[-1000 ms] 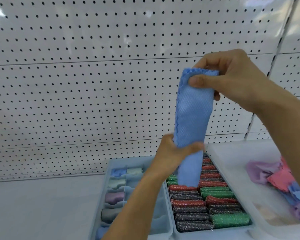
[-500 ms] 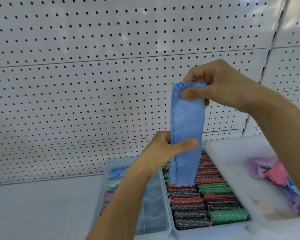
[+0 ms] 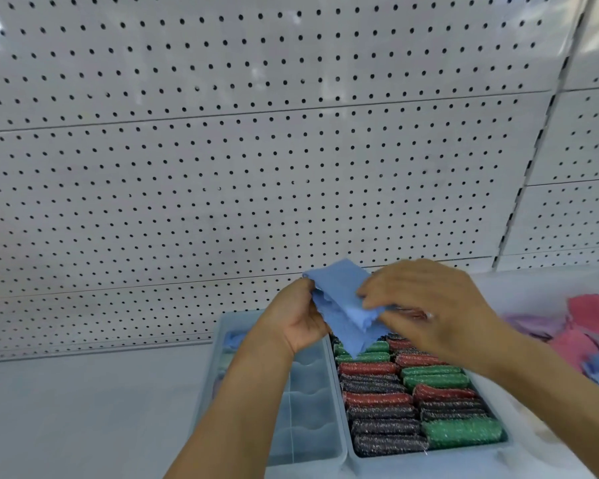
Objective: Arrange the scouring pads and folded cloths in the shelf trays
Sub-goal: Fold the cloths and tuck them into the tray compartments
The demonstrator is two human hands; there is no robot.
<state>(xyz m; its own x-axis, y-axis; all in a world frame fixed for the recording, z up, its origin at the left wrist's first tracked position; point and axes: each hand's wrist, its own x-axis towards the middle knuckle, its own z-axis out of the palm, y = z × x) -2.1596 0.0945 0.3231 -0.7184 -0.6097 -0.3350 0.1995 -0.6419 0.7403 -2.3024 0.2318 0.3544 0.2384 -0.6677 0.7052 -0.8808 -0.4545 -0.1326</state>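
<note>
Fingers of both hands are pinching the blue cloth [image 3: 339, 299]: left hand [image 3: 296, 318] gripping its edge, right hand [image 3: 426, 307] folding over. We're needing aligned edges and a tight fold, sized for the divided tray [image 3: 305, 402] compartments.

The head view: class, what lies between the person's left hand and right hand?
In the head view, the blue cloth lies between them: the left hand grips its left edge while the right hand is on its right side, above the scouring pads.
</note>
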